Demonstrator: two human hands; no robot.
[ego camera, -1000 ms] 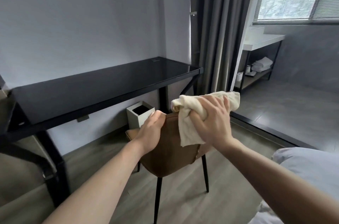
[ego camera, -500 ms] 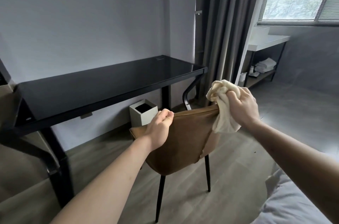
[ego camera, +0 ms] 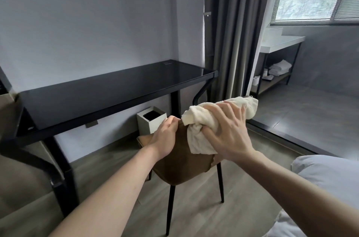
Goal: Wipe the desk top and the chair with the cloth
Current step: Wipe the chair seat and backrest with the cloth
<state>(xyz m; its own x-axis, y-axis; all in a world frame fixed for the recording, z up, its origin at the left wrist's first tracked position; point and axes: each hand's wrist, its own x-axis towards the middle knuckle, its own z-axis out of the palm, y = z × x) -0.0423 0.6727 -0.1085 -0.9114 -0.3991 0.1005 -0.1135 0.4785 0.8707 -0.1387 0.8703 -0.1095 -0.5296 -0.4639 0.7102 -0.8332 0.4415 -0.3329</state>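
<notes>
Cloth and hands hiding chair back's top edge; desk running off frame's left edge.

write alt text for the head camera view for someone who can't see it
A right hand presses a cream cloth against the top of a brown chair back while the left hand grips its edge. A black desk stands behind.
</notes>
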